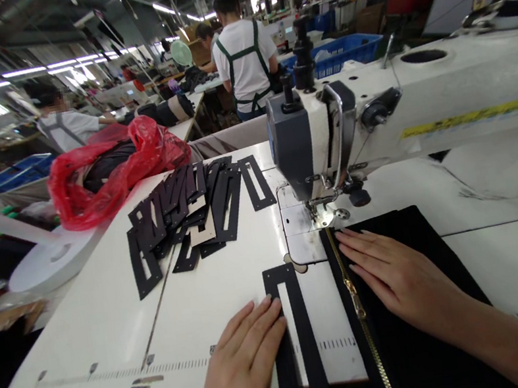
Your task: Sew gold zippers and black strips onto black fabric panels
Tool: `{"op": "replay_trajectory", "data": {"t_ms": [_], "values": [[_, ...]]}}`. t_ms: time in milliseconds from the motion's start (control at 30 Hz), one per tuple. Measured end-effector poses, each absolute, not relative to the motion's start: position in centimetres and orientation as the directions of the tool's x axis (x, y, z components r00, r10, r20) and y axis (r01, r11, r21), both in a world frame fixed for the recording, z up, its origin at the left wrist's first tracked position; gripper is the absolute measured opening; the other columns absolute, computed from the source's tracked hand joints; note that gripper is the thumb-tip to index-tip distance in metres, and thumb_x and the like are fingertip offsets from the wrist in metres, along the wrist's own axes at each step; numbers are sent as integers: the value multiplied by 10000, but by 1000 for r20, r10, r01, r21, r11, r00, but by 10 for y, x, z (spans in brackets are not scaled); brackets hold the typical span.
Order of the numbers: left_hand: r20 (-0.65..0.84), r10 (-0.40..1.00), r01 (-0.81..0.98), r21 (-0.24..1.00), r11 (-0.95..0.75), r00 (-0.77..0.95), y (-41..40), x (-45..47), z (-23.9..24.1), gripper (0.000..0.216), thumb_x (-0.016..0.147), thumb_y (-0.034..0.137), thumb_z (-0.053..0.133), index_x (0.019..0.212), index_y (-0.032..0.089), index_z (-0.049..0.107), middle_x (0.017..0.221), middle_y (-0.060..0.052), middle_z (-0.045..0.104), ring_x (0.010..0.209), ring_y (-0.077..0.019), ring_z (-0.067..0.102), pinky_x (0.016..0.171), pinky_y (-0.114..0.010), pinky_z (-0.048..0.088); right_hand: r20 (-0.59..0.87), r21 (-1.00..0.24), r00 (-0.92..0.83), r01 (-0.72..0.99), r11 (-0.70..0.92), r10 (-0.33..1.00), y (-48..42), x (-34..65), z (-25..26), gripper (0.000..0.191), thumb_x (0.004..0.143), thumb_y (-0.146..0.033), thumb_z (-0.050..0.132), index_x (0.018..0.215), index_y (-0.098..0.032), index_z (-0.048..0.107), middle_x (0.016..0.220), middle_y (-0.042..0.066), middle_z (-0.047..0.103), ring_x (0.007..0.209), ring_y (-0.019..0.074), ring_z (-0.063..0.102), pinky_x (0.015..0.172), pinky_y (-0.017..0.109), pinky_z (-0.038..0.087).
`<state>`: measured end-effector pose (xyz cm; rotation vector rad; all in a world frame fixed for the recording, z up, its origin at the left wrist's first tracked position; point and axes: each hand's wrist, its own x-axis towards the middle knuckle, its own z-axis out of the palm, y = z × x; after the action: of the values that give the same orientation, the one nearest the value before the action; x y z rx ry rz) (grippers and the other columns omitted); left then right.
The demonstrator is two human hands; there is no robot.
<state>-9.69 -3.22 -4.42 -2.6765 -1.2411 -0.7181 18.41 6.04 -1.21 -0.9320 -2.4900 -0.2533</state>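
My left hand point(246, 350) lies with its fingers stretched out on the left side of a black slotted strip point(309, 339), which hangs past the table's front edge. My right hand point(405, 282) rests flat and open on a black fabric panel point(410, 227), fingertips beside a gold metal zipper point(339, 260). The zipper's pull point(357, 302) sits partway along it. At its far end, the panel reaches the lit needle area of a white sewing machine point(325, 212). Neither hand grips anything.
A pile of black slotted pieces point(228, 206) lies on the white table point(96, 323), one piece point(257, 182) apart from it. Red plastic bag point(91, 207) and white fan point(44, 258) stand at the left. A person in a green apron point(246, 62) has their back turned beyond.
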Motion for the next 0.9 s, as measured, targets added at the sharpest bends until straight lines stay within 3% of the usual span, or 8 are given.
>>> {"op": "replay_trajectory", "data": {"t_ms": [267,467,700,900], "values": [[524,683,722,173,-670,508,-21,-95,-35,359,870,48,424,1207,118,528,1183,-117,614,1155,-211,542,1026,-445,435,410,2,-682,665,747,606,60,185,-15,369,908,-173,393,1245,-83,512,1327,116,473,1233,217,436,1037,445,396],[704,625,713,242,-659,339,10,-66,-9,330,862,25,444,1158,123,552,1161,-113,629,1144,-176,552,1010,-372,463,402,-15,-679,666,745,615,50,178,-13,378,901,-200,393,1232,-71,522,1321,141,472,1235,237,433,1012,463,409],[593,636,719,132,-682,494,43,-16,-18,257,883,75,411,1041,90,613,1078,-123,669,1004,-212,634,955,-407,506,422,-66,-680,636,769,599,43,175,-12,460,834,-111,391,1284,-115,482,1294,144,504,1227,230,444,1000,453,417],[577,613,699,98,-708,540,38,-19,-24,286,902,98,378,1093,76,590,1135,-146,640,1070,-232,600,964,-443,491,470,-57,-672,623,780,572,45,178,-15,437,849,-112,374,1270,-102,489,1274,154,520,1183,223,491,969,456,448]]}}
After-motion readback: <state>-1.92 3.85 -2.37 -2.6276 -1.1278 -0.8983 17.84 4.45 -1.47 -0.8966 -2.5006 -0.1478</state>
